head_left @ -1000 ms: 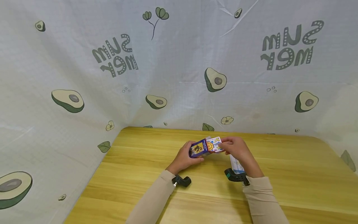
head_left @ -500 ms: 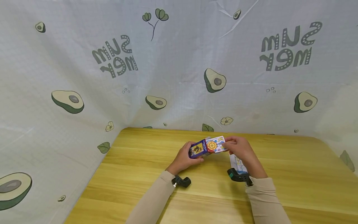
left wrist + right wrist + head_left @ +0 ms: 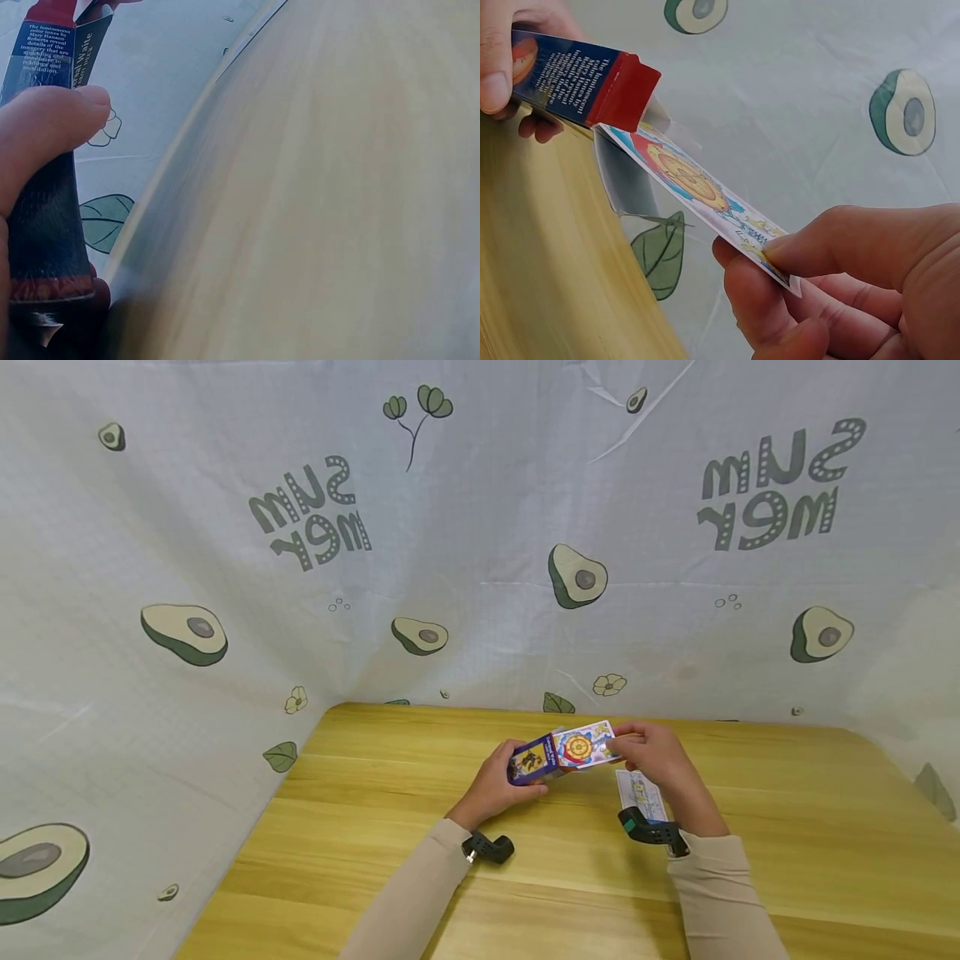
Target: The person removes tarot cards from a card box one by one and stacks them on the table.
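l hand (image 3: 493, 787) round box (image 3: 531, 761), r hand (image 3: 657, 755) pinching card (image 3: 580, 747)

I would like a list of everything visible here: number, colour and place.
card box: one, blue with red flap, in left hand
picture card: one seen, multicoloured, partly out of card box
printed piece: one, white and blue, on table near right hand
table: one, yellow, below the hands
backdrop: one, whitish with green prints, behind table
sleeves: two, beige, lower head view
wrist devices: two, black, at sleeve ends
left hand: one, bare, around card box
right hand: one, bare, pinching picture card
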The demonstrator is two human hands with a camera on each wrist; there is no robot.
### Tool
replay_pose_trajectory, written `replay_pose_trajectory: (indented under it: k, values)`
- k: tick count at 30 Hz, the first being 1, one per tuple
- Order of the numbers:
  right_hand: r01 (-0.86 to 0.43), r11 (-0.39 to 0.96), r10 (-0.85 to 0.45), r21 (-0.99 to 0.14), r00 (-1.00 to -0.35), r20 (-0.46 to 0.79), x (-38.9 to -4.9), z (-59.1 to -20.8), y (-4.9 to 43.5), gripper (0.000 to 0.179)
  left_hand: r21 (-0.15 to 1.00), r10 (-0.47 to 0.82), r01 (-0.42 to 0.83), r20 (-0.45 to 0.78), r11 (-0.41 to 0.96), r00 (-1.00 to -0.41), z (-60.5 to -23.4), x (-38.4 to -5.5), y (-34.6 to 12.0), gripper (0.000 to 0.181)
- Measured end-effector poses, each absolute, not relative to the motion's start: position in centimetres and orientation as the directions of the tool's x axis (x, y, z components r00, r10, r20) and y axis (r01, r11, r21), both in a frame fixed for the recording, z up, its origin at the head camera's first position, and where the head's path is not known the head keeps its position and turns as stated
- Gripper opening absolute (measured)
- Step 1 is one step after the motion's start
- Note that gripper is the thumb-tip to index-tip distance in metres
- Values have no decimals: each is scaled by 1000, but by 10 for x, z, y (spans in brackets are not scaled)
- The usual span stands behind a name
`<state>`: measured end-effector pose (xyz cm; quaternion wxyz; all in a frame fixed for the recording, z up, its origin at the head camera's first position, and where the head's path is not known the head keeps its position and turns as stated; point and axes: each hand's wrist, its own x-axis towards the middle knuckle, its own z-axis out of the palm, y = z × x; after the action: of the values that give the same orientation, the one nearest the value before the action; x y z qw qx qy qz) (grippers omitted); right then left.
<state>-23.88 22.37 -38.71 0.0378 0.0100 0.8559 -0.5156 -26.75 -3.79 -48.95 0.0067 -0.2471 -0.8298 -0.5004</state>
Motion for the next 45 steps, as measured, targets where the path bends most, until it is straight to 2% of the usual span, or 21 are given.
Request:
replay_pose_trajectory:
  k: [22, 36, 45]
  values:
    - [21, 519, 5, -855, -1000, -21, -232, -381, 247, 44, 838, 405, 404, 247, 368, -880, -487, -264, -37, 70]
    - [78, 540, 83, -838, -996, -40, -227, -386, 260, 49, 828, 408, 398, 230, 395, -883, -481, -262, -39, 71]
    - [79, 462, 105, -883, -994, -34, -225, -391, 266, 48, 827, 406, 405, 241, 390, -882, -481, -263, -36, 70]
